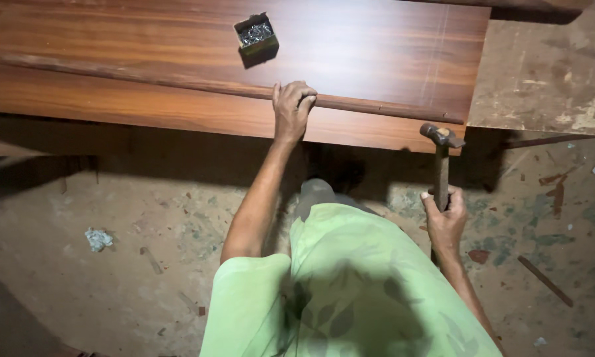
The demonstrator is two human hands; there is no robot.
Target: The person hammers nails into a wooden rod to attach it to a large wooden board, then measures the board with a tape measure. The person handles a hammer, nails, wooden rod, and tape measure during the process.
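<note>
My left hand grips a thin wooden strip that lies along the front of a reddish-brown laminated board; the fingers curl over the strip. My right hand is closed on the handle of a rusty hammer, held upright below the board's right end, its head near the board's edge. A small open box of nails sits on the board, beyond my left hand.
The board rests on a worn workbench at the right. Below lies a dusty concrete floor with wood scraps and a crumpled paper. My green clothing fills the lower middle.
</note>
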